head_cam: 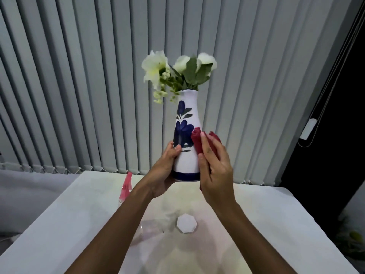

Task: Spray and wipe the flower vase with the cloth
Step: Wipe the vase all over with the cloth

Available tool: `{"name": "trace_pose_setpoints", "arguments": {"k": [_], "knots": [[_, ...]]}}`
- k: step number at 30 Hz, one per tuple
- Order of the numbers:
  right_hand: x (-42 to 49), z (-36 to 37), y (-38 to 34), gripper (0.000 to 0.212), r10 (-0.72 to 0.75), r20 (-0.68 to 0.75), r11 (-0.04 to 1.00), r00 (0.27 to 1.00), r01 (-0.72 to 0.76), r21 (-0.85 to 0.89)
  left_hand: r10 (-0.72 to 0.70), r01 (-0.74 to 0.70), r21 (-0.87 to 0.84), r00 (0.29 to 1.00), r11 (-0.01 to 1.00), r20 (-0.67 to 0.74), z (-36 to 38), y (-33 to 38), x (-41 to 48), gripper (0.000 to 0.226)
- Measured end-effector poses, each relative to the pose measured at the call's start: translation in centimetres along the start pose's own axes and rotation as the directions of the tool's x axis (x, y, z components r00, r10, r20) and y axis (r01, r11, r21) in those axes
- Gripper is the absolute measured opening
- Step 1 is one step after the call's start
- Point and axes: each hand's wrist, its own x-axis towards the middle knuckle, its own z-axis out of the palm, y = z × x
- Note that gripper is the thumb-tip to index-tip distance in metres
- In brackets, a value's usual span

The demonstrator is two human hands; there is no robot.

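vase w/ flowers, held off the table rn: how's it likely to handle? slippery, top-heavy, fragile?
The vase looks glazed ceramic, so probably rigid, breakable and somewhat slick, more so if sprayed. It narrows to a tall neck with flowers above, so it may tip easily. The left hand grips it low near the base while the right hand presses the red cloth to its side.

A single head-worn wide-angle camera looks forward and slightly down from close range, over both forearms toward the white table [276,214] and the vertical blinds [79,86] behind it.
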Motion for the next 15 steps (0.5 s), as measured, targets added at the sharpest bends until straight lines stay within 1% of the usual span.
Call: {"name": "trace_pose_setpoints", "arguments": {"k": [1,2,3,4,5,9,10,12,13,14,15], "knots": [[0.8,-0.2,-0.3,0.043,-0.02,-0.014,1.0,1.0,0.019,-0.009,0.001,-0.002,0.039,0.999,0.999,0.034,-0.1,0.1,-0.1,0.044],[1.7,-0.4,-0.6,0.043,-0.034,-0.02,0.999,0.999,0.034,-0.018,0.01,-0.014,0.076,0.998,0.997,0.056,-0.2,0.2,-0.1,0.048],[2.6,-0.6,-0.9,0.043,-0.035,-0.021,0.999,0.999,0.035,-0.024,0.016,-0.024,0.11,0.997,0.994,0.077,-0.2,0.2,-0.2,0.057],[3.6,-0.7,-1.2,0.043,-0.015,-0.021,1.0,1.0,0.015,-0.022,0.017,-0.03,0.131,0.995,0.991,0.102,-0.2,0.2,-0.2,0.065],[4.5,-0.8,-1.5,0.043,0.018,-0.024,1.0,1.0,-0.018,-0.012,0.015,-0.032,0.141,0.992,0.989,0.123,-0.1,0.1,-0.2,0.068],[6.8,-1.3,-1.9,0.043,0.156,-0.02,0.983,0.988,-0.153,0.099,0.017,-0.034,0.118,0.99,0.992,0.142,0.0,-0.6,-0.3,0.059],[6.8,-1.3,-1.7,0.042,0.204,0.011,0.967,0.979,-0.203,0.153,0.022,-0.036,0.104,0.991,0.994,0.132,0.0,-0.8,-0.3,0.061],[6.1,-1.3,-1.2,0.04,0.31,0.113,0.906,0.944,-0.329,0.265,0.035,-0.043,0.069,0.994,0.997,0.107,-0.1,-1.1,-0.3,0.075],[5.6,-1.2,-1.0,0.039,0.352,0.161,0.875,0.922,-0.385,0.292,0.043,-0.047,0.045,0.995,0.998,0.09,0.0,-1.1,-0.3,0.081],[4.8,-1.1,-0.9,0.038,0.374,0.189,0.861,0.908,-0.415,0.293,0.059,-0.061,0.03,0.996,0.998,0.07,-0.1,-1.1,-0.2,0.08],[4.1,-0.9,-0.8,0.038,0.369,0.191,0.866,0.91,-0.411,0.283,0.076,-0.077,0.025,0.996,0.997,0.054,-0.2,-1.1,-0.2,0.075]]}}
